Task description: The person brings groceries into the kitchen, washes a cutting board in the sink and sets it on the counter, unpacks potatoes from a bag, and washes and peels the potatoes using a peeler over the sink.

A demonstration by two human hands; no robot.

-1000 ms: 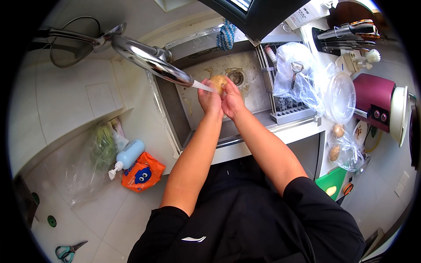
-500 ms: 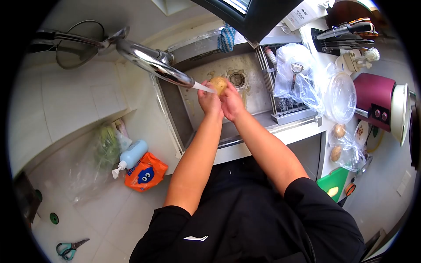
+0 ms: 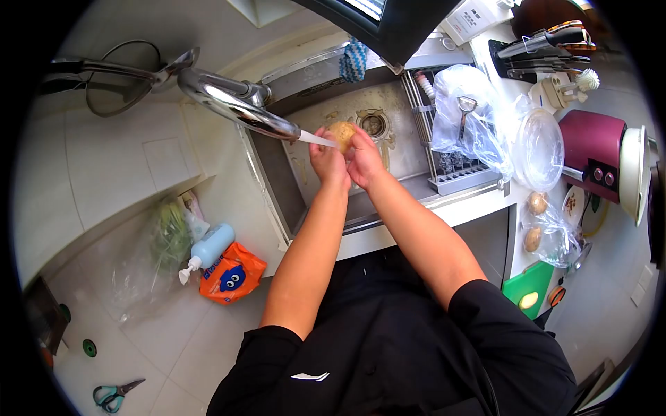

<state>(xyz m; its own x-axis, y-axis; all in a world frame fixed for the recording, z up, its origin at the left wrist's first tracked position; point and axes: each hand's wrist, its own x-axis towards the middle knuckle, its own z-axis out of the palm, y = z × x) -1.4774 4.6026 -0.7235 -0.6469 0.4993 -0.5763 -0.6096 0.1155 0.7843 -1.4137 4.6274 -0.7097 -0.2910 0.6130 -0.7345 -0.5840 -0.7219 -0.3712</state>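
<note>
Over the metal sink (image 3: 406, 166), a round yellow-brown potato (image 3: 341, 133) is held between my two hands. My left hand (image 3: 329, 163) cups its left and lower side, and my right hand (image 3: 363, 158) wraps its right side. Water (image 3: 316, 139) streams from the chrome faucet (image 3: 243, 111) onto the potato and fingers. Just behind the potato lies the sink drain (image 3: 373, 123). Some fingertips are hidden behind the potato.
A dish rack (image 3: 461, 179) with plastic bags and a peeler (image 3: 465, 114) stands at the sink's right. Beyond are a knife block (image 3: 510, 62), maroon toaster (image 3: 590, 149) and green board (image 3: 528, 288). A blue bottle (image 3: 214, 244) and orange packet (image 3: 232, 276) sit lower left.
Both hands still hold the potato under the running water, with small shifts of the fingers. The view has shifted slightly.
</note>
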